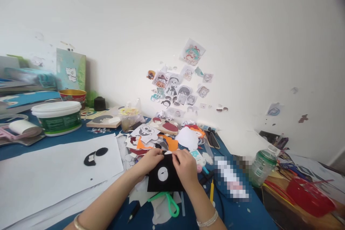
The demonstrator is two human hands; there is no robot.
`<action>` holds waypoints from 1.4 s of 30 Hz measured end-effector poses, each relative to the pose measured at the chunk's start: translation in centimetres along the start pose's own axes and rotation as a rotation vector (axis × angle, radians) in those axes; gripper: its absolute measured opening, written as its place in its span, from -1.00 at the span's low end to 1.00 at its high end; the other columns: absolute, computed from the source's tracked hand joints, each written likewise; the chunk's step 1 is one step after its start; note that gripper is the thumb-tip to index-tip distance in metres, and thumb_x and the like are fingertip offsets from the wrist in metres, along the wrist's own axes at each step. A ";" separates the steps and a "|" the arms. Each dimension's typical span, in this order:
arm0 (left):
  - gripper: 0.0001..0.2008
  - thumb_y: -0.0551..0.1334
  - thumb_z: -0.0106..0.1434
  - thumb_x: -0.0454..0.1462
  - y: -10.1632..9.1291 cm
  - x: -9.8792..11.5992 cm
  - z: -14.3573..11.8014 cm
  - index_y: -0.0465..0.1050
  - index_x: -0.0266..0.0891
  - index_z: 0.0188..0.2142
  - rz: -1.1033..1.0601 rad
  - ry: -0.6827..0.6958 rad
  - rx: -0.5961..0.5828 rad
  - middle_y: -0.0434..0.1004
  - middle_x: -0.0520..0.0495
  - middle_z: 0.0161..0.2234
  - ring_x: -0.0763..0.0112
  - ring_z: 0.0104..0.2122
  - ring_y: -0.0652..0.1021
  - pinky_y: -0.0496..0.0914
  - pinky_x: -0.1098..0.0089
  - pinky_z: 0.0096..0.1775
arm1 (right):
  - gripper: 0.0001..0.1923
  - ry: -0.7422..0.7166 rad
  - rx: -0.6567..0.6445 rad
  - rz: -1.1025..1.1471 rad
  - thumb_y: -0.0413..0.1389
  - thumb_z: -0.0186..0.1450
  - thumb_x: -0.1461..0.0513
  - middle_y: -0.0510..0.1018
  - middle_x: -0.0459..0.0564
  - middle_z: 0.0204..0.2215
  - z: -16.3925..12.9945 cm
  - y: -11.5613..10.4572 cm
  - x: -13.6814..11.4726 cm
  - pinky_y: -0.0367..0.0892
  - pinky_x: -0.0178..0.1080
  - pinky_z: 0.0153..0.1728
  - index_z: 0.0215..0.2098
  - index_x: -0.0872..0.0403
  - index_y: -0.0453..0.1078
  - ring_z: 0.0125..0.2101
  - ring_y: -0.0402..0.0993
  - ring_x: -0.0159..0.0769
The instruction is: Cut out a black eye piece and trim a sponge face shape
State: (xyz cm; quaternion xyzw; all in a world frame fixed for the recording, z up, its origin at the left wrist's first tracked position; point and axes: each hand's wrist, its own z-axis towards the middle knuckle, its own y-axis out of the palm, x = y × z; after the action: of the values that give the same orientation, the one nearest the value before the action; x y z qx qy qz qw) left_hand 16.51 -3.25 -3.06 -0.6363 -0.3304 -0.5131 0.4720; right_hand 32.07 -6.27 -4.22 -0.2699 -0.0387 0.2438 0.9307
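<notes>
A black sheet (172,182) lies tilted between my hands, with a white paper circle (162,176) on it. My left hand (151,161) pinches the sheet near its upper left edge. Fingers of my right hand (185,167) are closed at the upper right edge, by a small white paper piece (168,152). Whether the right fingertips grip that piece, the sheet or both is hard to see. Just below the sheet are green looped handles (172,206), partly over paper scraps. A dark pen (134,212) rests near my left forearm.
Cut-out paper pieces (145,133) pile up behind my hands. On the left, a white sheet (54,172) carries black cut shapes (95,156); a lidded tub (58,118) stands behind it. To the right are a yellow pen-like tool (211,190), a phone (212,139) and a green bottle (263,167).
</notes>
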 end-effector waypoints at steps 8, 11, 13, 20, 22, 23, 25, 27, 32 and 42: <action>-0.89 0.07 0.00 -0.22 -0.3 0.4 -0.4 0.25 -0.21 -0.53 -0.025 -0.015 0.006 0.30 0.09 -0.58 0.41 -0.50 0.38 0.23 0.46 -0.49 | -0.70 -0.159 -0.083 -0.099 -0.15 0.27 0.37 0.44 -0.01 -0.58 0.4 -0.8 0.0 0.18 -0.30 -0.49 -0.47 0.09 0.38 -0.51 0.28 -0.31; -0.88 0.07 0.01 -0.21 -0.3 0.5 -0.5 0.27 -0.22 -0.51 -0.037 -0.024 0.010 0.32 0.07 -0.57 0.39 -0.49 0.40 0.25 0.44 -0.48 | -0.68 -0.207 -0.097 -0.155 -0.15 0.29 0.36 0.43 -0.01 -0.57 0.4 -0.8 0.0 0.17 -0.30 -0.49 -0.48 0.08 0.38 -0.51 0.27 -0.31; -0.87 0.06 0.02 -0.20 -0.3 0.5 -0.5 0.28 -0.22 -0.50 -0.039 -0.030 0.022 0.34 0.05 -0.54 0.36 -0.46 0.42 0.27 0.43 -0.45 | -0.69 -0.235 -0.092 -0.186 -0.14 0.29 0.37 0.44 -0.01 -0.55 0.4 -0.7 0.0 0.17 -0.30 -0.49 -0.47 0.08 0.39 -0.50 0.27 -0.32; -0.70 0.09 0.04 -0.02 -0.3 0.5 -0.4 0.23 -0.21 -0.51 0.005 -0.022 0.016 0.32 0.07 -0.55 0.37 -0.47 0.40 0.25 0.43 -0.47 | -0.72 -0.284 -0.089 -0.210 -0.10 0.26 0.41 0.46 0.01 -0.49 0.3 -0.5 0.3 0.21 -0.29 -0.44 -0.46 0.08 0.39 -0.45 0.29 -0.31; -0.69 0.11 0.01 -0.01 -0.2 0.4 -0.3 0.23 -0.21 -0.52 0.034 -0.015 0.013 0.29 0.08 -0.57 0.39 -0.50 0.37 0.23 0.44 -0.49 | -0.72 -0.276 -0.084 -0.195 -0.10 0.26 0.41 0.46 0.01 -0.49 0.3 -0.5 0.4 0.21 -0.29 -0.44 -0.46 0.08 0.39 -0.45 0.30 -0.31; -0.70 0.12 0.01 -0.02 -0.2 0.4 -0.3 0.22 -0.22 -0.52 0.050 -0.009 0.017 0.27 0.09 -0.58 0.40 -0.51 0.36 0.21 0.45 -0.50 | -0.72 -0.271 -0.084 -0.187 -0.10 0.26 0.41 0.45 0.01 -0.49 0.3 -0.5 0.4 0.21 -0.29 -0.44 -0.46 0.07 0.39 -0.45 0.30 -0.31; -0.72 0.12 0.00 -0.05 -0.2 0.3 -0.2 0.22 -0.22 -0.53 0.082 0.005 0.027 0.24 0.10 -0.60 0.41 -0.52 0.34 0.18 0.46 -0.51 | -0.73 -0.265 -0.100 -0.160 -0.09 0.25 0.41 0.45 0.01 -0.49 0.3 -0.5 0.4 0.21 -0.29 -0.44 -0.47 0.08 0.38 -0.44 0.30 -0.31; -0.75 0.11 0.01 -0.08 -0.1 0.1 0.0 0.21 -0.22 -0.53 0.111 0.026 0.040 0.20 0.12 -0.61 0.43 -0.54 0.32 0.15 0.46 -0.52 | -0.75 -0.247 -0.140 -0.099 -0.09 0.25 0.39 0.46 0.01 -0.47 0.2 -0.7 0.3 0.23 -0.29 -0.42 -0.46 0.08 0.38 -0.43 0.30 -0.31; -0.84 0.09 0.01 -0.16 -0.1 -0.1 0.4 0.19 -0.20 -0.53 0.175 0.128 0.059 0.07 0.17 -0.67 0.49 -0.61 0.21 0.06 0.47 -0.54 | -0.84 -0.038 -0.173 0.116 -0.03 0.23 0.32 0.47 0.02 -0.35 0.2 -0.9 0.3 0.27 -0.23 -0.31 -0.30 0.09 0.38 -0.31 0.31 -0.25; -0.85 0.06 0.09 -0.20 0.0 0.5 -0.6 0.31 -0.20 -0.40 0.339 0.335 -0.031 0.15 0.14 -0.63 0.46 -0.58 0.22 0.05 0.47 -0.53 | -0.92 0.225 -0.254 0.147 0.15 0.13 0.23 0.47 -0.07 -0.51 0.3 -0.3 0.5 0.19 -0.25 -0.38 -0.48 0.08 0.37 -0.42 0.33 -0.26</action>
State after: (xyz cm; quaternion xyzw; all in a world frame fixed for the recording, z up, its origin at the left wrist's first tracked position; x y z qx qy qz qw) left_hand 16.41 -3.82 -2.55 -0.5957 -0.1280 -0.5298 0.5900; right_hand 32.53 -6.11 -3.83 -0.4131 0.0552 0.2727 0.8671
